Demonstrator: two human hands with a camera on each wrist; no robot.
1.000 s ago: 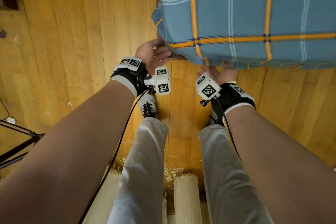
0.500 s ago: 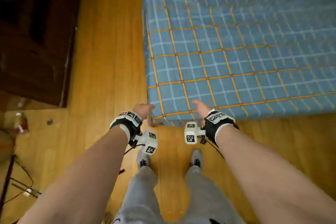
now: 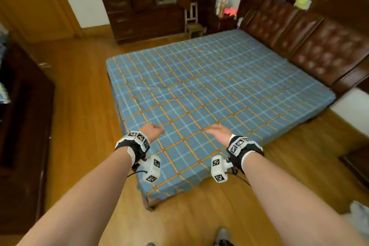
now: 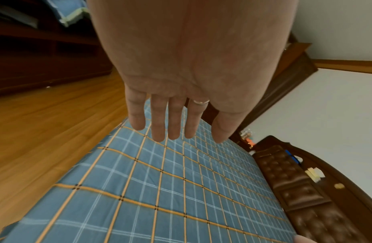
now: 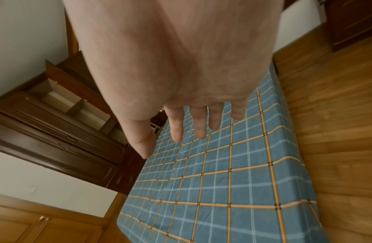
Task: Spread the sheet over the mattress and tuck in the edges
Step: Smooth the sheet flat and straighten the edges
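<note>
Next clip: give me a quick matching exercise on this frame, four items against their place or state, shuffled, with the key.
Items:
1. sheet
2. left hand
3. headboard
4. small chair

Descriptions:
A. dark brown, padded, at the far end of the bed
B. blue plaid, lying flat over the mattress
C. beside the dark wardrobe
D. open, holding nothing, above the sheet

Pairs: 1-B, 2-D, 3-A, 4-C

Left hand (image 3: 152, 131) and right hand (image 3: 218, 132) outstretched, fingers straight, holding nothing

The sheet (image 3: 209, 90) under both grips is blue, checked with orange and thin white lines, the floor (image 3: 79, 94) left of them honey-yellow wood, the headboard (image 3: 311, 32) beyond dark reddish-brown.
</note>
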